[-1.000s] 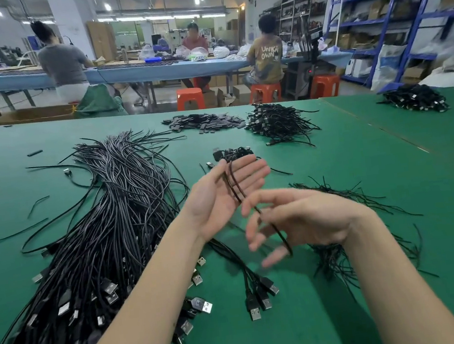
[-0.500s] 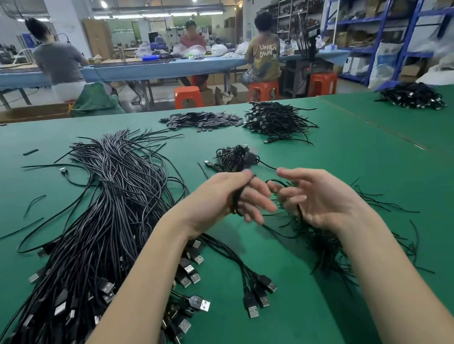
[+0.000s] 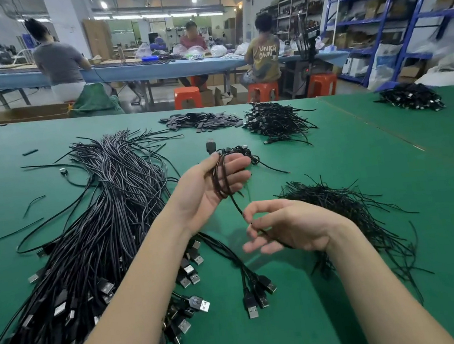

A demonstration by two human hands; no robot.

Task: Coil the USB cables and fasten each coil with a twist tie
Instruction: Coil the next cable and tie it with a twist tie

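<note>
The left hand point(image 3: 207, 185), palm up above the green felt desk point(image 3: 332, 160), has its grip curled round a few loops of thin black USB cable point(image 3: 219, 178), the plug end sticking up past the fingers. The cable's free tail runs down and toward the wearer to the right hand point(image 3: 286, 228), which pinches it just below. Judging by that line, the right hand is placed to feed the next loop up.

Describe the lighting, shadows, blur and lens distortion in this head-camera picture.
Head view: ceiling strip lights glare; soft shadows fall on the green felt table under both arms; the right hand has slightly blurred fingertips; wide-angle bending tilts the blue metal shelving.
</note>
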